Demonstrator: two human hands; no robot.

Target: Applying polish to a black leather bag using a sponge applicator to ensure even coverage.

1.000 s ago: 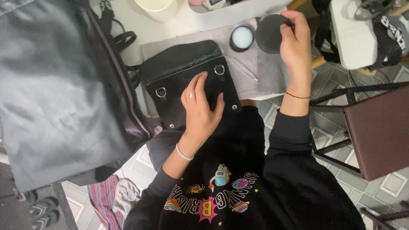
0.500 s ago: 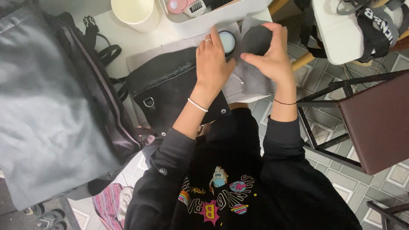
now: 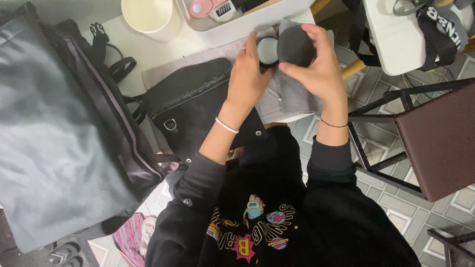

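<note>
White tabletop up top, grey tiled floor below it, grey cloth [image 3: 292, 96] spread across the table edge. Left hand [image 3: 250, 74] grips a small round tin with a pale blue inside [image 3: 267, 50], fingers wrapped around its left side. Right hand [image 3: 319, 64] is clamped on a round black lid-like piece [image 3: 294, 45], held just beside the tin, the 2 touching or nearly so; cannot tell which. Both sit above the cloth. Black zippered leather bag with metal rings [image 3: 190, 106] lies under my left wrist. Large grey-black bag [image 3: 59, 143] fills the left side. Cream round cup [image 3: 147, 17] and white tray [image 3: 247, 20] at the far edge. Dark brown chair [image 3: 438, 138] on my right.
</note>
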